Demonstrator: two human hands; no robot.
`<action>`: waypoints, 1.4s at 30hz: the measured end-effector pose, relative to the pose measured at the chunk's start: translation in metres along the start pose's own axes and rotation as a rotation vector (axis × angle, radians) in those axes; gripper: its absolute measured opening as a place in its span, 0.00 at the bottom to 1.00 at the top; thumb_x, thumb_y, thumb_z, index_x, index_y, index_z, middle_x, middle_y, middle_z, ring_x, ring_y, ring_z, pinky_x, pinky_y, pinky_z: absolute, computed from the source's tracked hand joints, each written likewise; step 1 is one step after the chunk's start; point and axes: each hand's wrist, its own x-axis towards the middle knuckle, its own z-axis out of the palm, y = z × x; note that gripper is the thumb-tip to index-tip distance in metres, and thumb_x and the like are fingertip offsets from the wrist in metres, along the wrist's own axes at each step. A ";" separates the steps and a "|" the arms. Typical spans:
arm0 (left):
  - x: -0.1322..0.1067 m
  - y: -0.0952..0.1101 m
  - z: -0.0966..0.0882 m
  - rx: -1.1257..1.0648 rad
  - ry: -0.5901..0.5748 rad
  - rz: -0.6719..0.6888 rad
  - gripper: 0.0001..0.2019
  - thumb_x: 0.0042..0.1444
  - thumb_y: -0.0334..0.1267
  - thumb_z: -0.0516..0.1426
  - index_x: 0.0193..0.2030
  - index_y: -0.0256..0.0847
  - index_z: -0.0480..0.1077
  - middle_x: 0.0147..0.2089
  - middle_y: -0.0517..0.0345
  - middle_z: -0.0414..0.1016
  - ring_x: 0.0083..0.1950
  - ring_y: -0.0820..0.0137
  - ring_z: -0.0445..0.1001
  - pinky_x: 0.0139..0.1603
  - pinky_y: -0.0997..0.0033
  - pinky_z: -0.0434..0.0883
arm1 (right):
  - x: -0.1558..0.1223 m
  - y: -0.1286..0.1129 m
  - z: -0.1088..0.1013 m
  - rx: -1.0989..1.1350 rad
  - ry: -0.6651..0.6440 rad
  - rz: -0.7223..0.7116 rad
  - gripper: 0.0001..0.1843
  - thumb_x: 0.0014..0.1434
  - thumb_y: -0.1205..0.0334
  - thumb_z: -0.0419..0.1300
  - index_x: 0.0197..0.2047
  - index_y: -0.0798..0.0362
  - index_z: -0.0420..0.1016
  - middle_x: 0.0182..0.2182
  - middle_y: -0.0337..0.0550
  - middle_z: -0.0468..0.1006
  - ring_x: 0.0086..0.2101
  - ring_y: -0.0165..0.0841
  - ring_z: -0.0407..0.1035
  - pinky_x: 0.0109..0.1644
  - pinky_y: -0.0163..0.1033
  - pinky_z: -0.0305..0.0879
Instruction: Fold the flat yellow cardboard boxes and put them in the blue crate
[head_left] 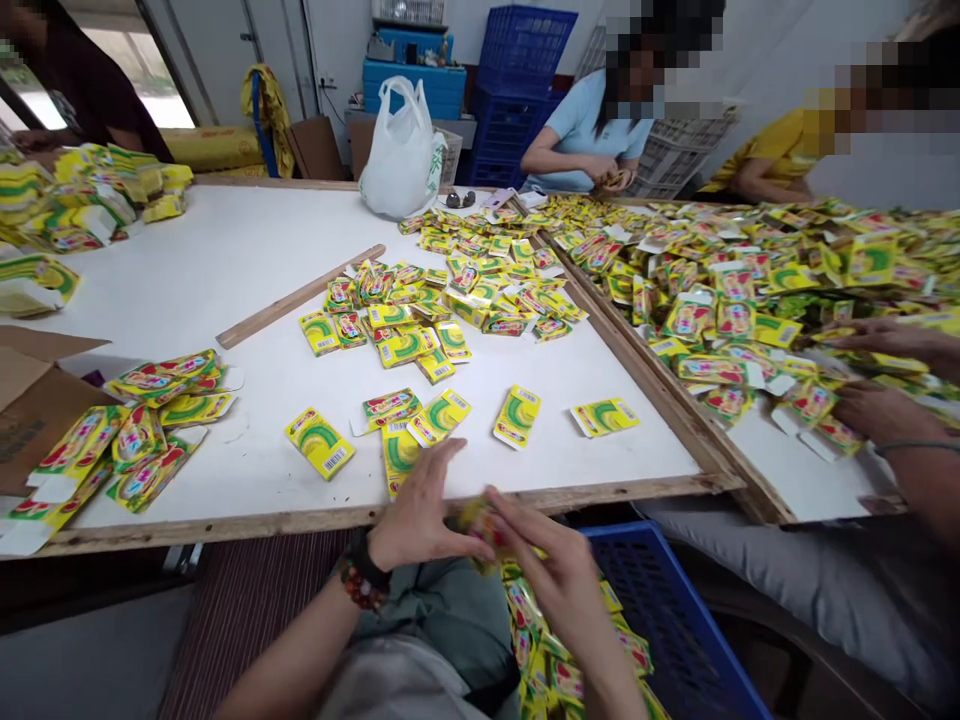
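- One small box (474,518) is showing yellow, red and green, its details blurring.
- It is hanging just in front of the near edge of the white surface (225,230).
- The right hand (551,560) is pinching it in its grip.
- The left hand (420,515) is spreading beside it; whether its grip is holding, I cannot tell.

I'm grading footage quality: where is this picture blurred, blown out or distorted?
In the head view, the small box in the right hand is smeared; a loose box on the table looks crisper; the opening at top left is washed out; the yellow sleeve seems stretched toward the right edge.
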 end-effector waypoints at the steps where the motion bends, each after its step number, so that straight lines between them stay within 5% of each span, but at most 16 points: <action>1: 0.005 -0.007 -0.015 0.113 0.003 -0.004 0.49 0.44 0.54 0.65 0.67 0.38 0.46 0.66 0.38 0.55 0.66 0.50 0.56 0.64 0.48 0.59 | -0.009 0.005 -0.015 -0.085 -0.016 0.088 0.19 0.64 0.56 0.52 0.55 0.49 0.74 0.51 0.47 0.75 0.48 0.41 0.74 0.46 0.42 0.75; 3: 0.020 -0.026 -0.046 0.387 0.056 -0.120 0.40 0.55 0.54 0.58 0.66 0.35 0.47 0.67 0.36 0.52 0.67 0.48 0.52 0.64 0.44 0.54 | -0.019 0.017 -0.035 -0.292 -0.062 0.217 0.24 0.61 0.49 0.55 0.56 0.50 0.73 0.52 0.49 0.74 0.50 0.48 0.72 0.47 0.49 0.74; 5: 0.038 -0.045 -0.074 0.618 -0.068 -0.313 0.32 0.58 0.50 0.55 0.62 0.32 0.55 0.65 0.33 0.55 0.64 0.45 0.53 0.59 0.42 0.58 | -0.016 0.027 -0.036 -0.390 -0.092 0.224 0.28 0.57 0.47 0.59 0.57 0.52 0.72 0.55 0.51 0.70 0.56 0.52 0.65 0.54 0.56 0.68; 8: 0.060 -0.055 -0.098 0.700 -0.302 -0.405 0.23 0.53 0.46 0.60 0.52 0.32 0.65 0.55 0.38 0.67 0.56 0.47 0.61 0.52 0.45 0.64 | 0.018 0.028 -0.004 -0.250 -0.146 0.067 0.27 0.60 0.49 0.57 0.60 0.51 0.69 0.59 0.50 0.66 0.61 0.46 0.59 0.62 0.55 0.60; 11: 0.062 -0.037 -0.103 0.713 -0.249 -0.235 0.21 0.50 0.35 0.61 0.52 0.38 0.65 0.55 0.45 0.67 0.58 0.50 0.59 0.56 0.47 0.62 | 0.066 0.012 0.033 -0.066 -0.037 -0.118 0.26 0.63 0.55 0.54 0.63 0.51 0.65 0.61 0.48 0.64 0.63 0.41 0.55 0.65 0.53 0.56; 13: 0.050 -0.017 -0.096 0.703 -0.132 0.009 0.22 0.51 0.25 0.56 0.53 0.43 0.65 0.63 0.48 0.60 0.66 0.51 0.51 0.61 0.46 0.56 | 0.088 0.000 0.044 0.004 0.043 -0.190 0.26 0.61 0.56 0.56 0.62 0.51 0.66 0.61 0.47 0.65 0.63 0.42 0.56 0.66 0.52 0.54; 15: 0.034 -0.002 -0.081 0.592 0.034 0.225 0.25 0.52 0.21 0.51 0.55 0.48 0.65 0.70 0.52 0.49 0.70 0.51 0.43 0.65 0.44 0.50 | 0.096 -0.009 0.047 0.077 -0.010 -0.170 0.24 0.61 0.55 0.57 0.59 0.51 0.70 0.56 0.47 0.71 0.57 0.43 0.65 0.62 0.50 0.61; 17: 0.016 0.006 -0.060 0.313 0.249 0.262 0.29 0.56 0.24 0.50 0.63 0.50 0.55 0.72 0.50 0.40 0.71 0.53 0.43 0.66 0.45 0.51 | 0.088 -0.013 0.048 0.208 -0.085 -0.070 0.21 0.61 0.54 0.56 0.55 0.53 0.74 0.49 0.47 0.77 0.47 0.40 0.72 0.53 0.45 0.68; 19: 0.002 0.007 -0.034 -0.051 0.354 0.134 0.34 0.60 0.32 0.51 0.69 0.47 0.40 0.71 0.43 0.39 0.69 0.55 0.52 0.65 0.50 0.58 | 0.069 -0.010 0.053 0.353 -0.078 0.040 0.21 0.62 0.54 0.55 0.54 0.54 0.74 0.45 0.47 0.79 0.43 0.38 0.73 0.48 0.41 0.70; 21: -0.007 0.006 -0.008 -0.260 0.331 -0.042 0.39 0.59 0.41 0.55 0.70 0.43 0.35 0.69 0.40 0.46 0.66 0.56 0.58 0.63 0.53 0.61 | 0.045 -0.002 0.063 0.446 -0.032 0.101 0.22 0.60 0.55 0.57 0.56 0.54 0.72 0.46 0.48 0.78 0.43 0.37 0.73 0.50 0.41 0.70; 25: -0.010 0.006 0.029 -0.149 0.433 -0.216 0.35 0.56 0.44 0.59 0.66 0.40 0.47 0.62 0.41 0.60 0.62 0.56 0.64 0.60 0.55 0.65 | 0.012 0.013 0.076 0.684 -0.014 0.183 0.22 0.52 0.58 0.63 0.51 0.51 0.77 0.46 0.45 0.79 0.45 0.39 0.73 0.57 0.47 0.66; 30: -0.008 0.003 0.043 -0.021 0.526 -0.018 0.32 0.54 0.46 0.60 0.61 0.39 0.51 0.54 0.42 0.68 0.52 0.60 0.73 0.50 0.59 0.72 | 0.025 0.000 0.073 0.867 0.135 0.274 0.18 0.57 0.51 0.59 0.46 0.50 0.80 0.45 0.42 0.80 0.48 0.39 0.72 0.58 0.45 0.65; 36: -0.010 -0.002 0.045 0.039 0.569 0.298 0.32 0.54 0.40 0.60 0.61 0.43 0.50 0.56 0.44 0.69 0.55 0.62 0.72 0.52 0.58 0.73 | 0.038 -0.013 0.069 0.871 0.154 0.353 0.19 0.52 0.58 0.63 0.47 0.52 0.80 0.44 0.42 0.80 0.46 0.41 0.74 0.55 0.47 0.69; 42: -0.008 0.004 0.040 0.047 0.404 0.281 0.32 0.55 0.41 0.58 0.63 0.40 0.48 0.60 0.41 0.65 0.58 0.62 0.70 0.52 0.61 0.72 | 0.023 -0.005 0.052 0.384 0.121 0.023 0.20 0.57 0.59 0.61 0.54 0.48 0.75 0.51 0.44 0.75 0.49 0.39 0.73 0.55 0.45 0.69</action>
